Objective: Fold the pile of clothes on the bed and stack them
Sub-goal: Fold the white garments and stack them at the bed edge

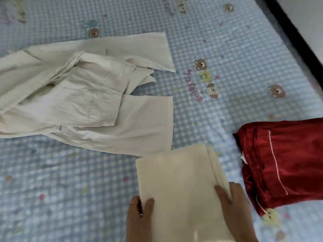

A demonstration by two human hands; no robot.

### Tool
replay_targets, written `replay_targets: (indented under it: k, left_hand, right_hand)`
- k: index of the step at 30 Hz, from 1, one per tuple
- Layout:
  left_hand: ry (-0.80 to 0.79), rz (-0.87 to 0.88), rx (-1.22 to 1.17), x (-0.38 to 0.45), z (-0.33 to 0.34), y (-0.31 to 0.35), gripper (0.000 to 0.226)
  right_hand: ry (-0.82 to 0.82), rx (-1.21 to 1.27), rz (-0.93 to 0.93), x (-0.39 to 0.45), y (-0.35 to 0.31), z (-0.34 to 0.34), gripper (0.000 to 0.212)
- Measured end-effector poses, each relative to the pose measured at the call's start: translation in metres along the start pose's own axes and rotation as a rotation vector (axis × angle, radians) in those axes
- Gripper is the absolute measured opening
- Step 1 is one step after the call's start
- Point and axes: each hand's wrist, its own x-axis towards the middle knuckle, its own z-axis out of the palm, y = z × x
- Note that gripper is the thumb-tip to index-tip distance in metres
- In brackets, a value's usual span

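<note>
Hands grip a folded cream cloth (176,186) at the bed's (244,55) near edge: left hand (139,217) pinches its left side, thumb on top; right hand (239,210) clasps its right side, thumb on top. Red folded garment (286,163) lies just beside, right. Unfolded beige jacket (83,91) lies spread toward the left edge.
</note>
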Motion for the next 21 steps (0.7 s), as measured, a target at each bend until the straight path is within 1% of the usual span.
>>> replay_targets:
  k: [4,6,11,13,14,16,18,19,21]
  left_hand:
    - [-0.104,0.057,-0.098,-0.042,0.103,0.055,0.01]
    - [-0.155,0.092,-0.129,-0.06,0.155,0.08,0.013]
    - [-0.232,0.165,-0.181,-0.086,0.266,0.129,0.016]
    - [-0.242,0.187,-0.17,-0.085,0.299,0.14,0.015]
    - [-0.249,0.194,-0.148,-0.083,0.316,0.142,0.014]
    - [-0.282,0.177,-0.071,-0.077,0.343,0.142,0.012]
    - [-0.305,0.155,0.043,-0.07,0.358,0.138,0.017]
    - [-0.306,0.157,0.056,-0.068,0.361,0.137,0.017]
    - [-0.31,0.178,0.008,-0.07,0.36,0.137,0.012]
  right_hand:
    - [0.083,0.014,-0.056,0.06,0.044,-0.102,0.02]
    - [0.133,0.026,-0.065,0.087,0.068,-0.147,0.027]
    - [0.235,-0.01,-0.067,0.164,0.128,-0.229,0.034]
    - [0.229,-0.034,-0.015,0.199,0.154,-0.244,0.037]
    - [0.197,-0.037,0.017,0.216,0.168,-0.245,0.038]
    - [0.094,-0.022,0.085,0.242,0.195,-0.239,0.037]
    - [0.004,0.008,0.144,0.257,0.215,-0.228,0.034]
    - [-0.008,0.013,0.146,0.262,0.221,-0.225,0.033]
    - [0.018,0.022,0.132,0.265,0.228,-0.229,0.033]
